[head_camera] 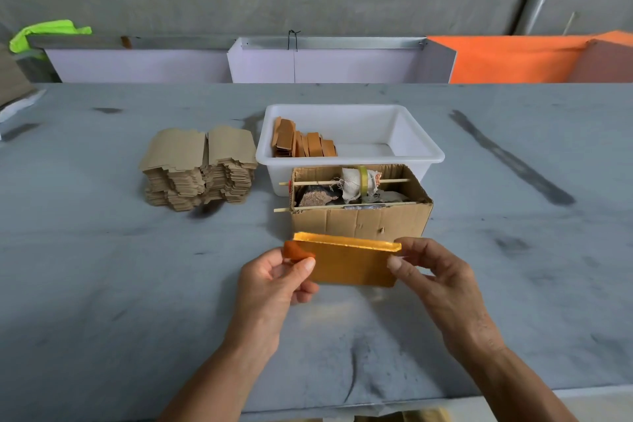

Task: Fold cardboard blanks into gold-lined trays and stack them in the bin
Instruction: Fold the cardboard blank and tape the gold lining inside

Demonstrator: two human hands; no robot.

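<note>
both hands, left hand [274, 281] & right hand [435, 277], pinch gold blank [349, 267] ends.

Held blank [346, 265]: card, its lining a glossy gold foil that catches the light.
Bin [416, 144], behind the held blank: smooth white plastic, slightly shiny.
Trays [303, 142] in the bin: matt orange-brown card outsides.
Box [359, 219], between blank and bin: rough, creased corrugated cardboard, crossed by thin wooden sticks [342, 182].
Blank stack [200, 168], left of the bin: matt, dull brown card.
Counter [102, 267]: matt grey, scuffed with dark smears.
</note>
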